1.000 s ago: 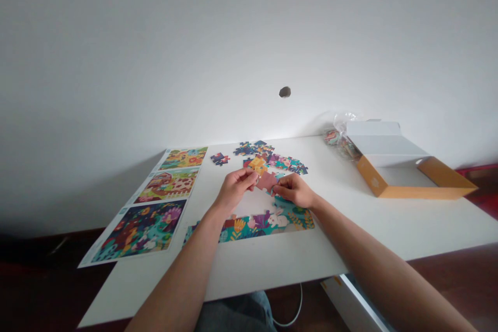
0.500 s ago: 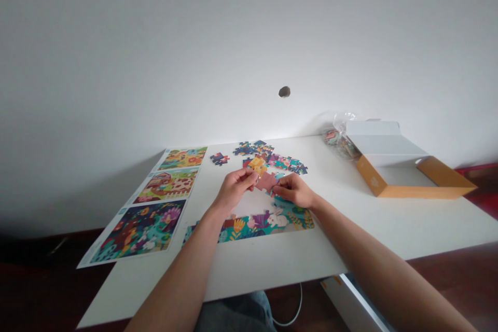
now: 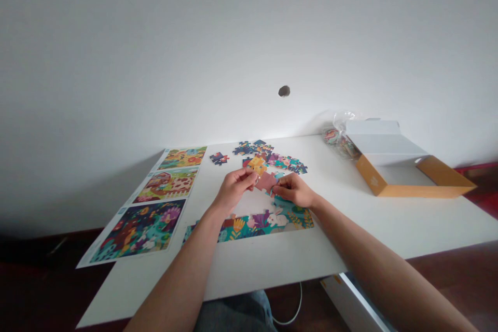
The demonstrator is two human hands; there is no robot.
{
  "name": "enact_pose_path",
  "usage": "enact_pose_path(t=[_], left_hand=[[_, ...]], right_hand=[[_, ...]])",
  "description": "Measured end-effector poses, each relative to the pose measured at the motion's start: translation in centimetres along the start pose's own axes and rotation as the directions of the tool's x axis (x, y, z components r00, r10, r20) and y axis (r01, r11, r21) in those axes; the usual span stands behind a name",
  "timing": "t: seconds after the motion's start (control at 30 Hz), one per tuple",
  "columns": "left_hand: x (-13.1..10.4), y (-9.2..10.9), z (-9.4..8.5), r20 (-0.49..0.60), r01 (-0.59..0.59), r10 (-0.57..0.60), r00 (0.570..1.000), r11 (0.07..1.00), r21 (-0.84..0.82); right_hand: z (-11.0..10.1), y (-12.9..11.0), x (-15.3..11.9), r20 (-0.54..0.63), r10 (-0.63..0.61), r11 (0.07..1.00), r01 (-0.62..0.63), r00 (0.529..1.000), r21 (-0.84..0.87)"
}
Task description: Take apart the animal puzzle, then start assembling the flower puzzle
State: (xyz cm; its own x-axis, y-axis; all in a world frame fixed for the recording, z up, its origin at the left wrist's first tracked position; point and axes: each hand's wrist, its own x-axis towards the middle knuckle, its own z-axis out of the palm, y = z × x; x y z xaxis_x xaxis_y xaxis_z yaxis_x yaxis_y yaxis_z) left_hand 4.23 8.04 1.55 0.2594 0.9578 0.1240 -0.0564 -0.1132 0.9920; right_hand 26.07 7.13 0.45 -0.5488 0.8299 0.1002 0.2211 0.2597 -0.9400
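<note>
Above the middle of the table, my left hand (image 3: pixel 235 187) pinches the left side of a reddish-brown puzzle piece (image 3: pixel 266 182). The fingers of my right hand (image 3: pixel 294 189) are closed on its right edge. Just beyond my left fingertips shows a yellow puzzle piece (image 3: pixel 257 165); whether it is joined to the brown one I cannot tell. Below my hands lies a partly assembled puzzle (image 3: pixel 278 219) with a white rabbit and plants, its left part behind my left forearm. Loose puzzle pieces (image 3: pixel 288 162) are heaped behind my hands.
A sheet of three printed pictures (image 3: pixel 142 231) lies at the left, overhanging the table edge. Two or more pieces (image 3: pixel 219 158) sit apart at the back left. On the right are an open orange box (image 3: pixel 420 191) and a clear bag of pieces (image 3: pixel 339 140) against the wall.
</note>
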Motion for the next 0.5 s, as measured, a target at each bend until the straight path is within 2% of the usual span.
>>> enact_pose_path(t=[0.17, 0.27, 0.33, 0.4, 0.5], left_hand=[[0.0, -0.1, 0.2, -0.025, -0.037, 0.043, 0.999, 0.975, 0.22], [0.2, -0.6, -0.2, -0.125, -0.056, 0.113, 0.986, 0.918, 0.393], [0.5, -0.9, -0.8, -0.276, 0.039, 0.123, 0.953, 0.855, 0.516], [0.7, -1.2, -1.7, -0.432, 0.183, 0.122, 0.894, 0.78, 0.598], [0.9, -1.4, -3.0, -0.569, 0.339, 0.104, 0.816, 0.711, 0.616]], right_hand=[[0.2, 0.1, 0.3, -0.144, 0.007, 0.996, -0.021, 0.99, -0.092], [0.2, 0.4, 0.5, -0.23, 0.014, 0.98, -0.059, 0.973, -0.189], [0.1, 0.6, 0.6, -0.278, 0.009, 0.969, -0.078, 0.961, -0.235], [0.1, 0.7, 0.6, -0.307, -0.004, 0.961, -0.082, 0.952, -0.266], [0.0, 0.8, 0.6, -0.312, -0.011, 0.954, -0.083, 0.95, -0.287]])
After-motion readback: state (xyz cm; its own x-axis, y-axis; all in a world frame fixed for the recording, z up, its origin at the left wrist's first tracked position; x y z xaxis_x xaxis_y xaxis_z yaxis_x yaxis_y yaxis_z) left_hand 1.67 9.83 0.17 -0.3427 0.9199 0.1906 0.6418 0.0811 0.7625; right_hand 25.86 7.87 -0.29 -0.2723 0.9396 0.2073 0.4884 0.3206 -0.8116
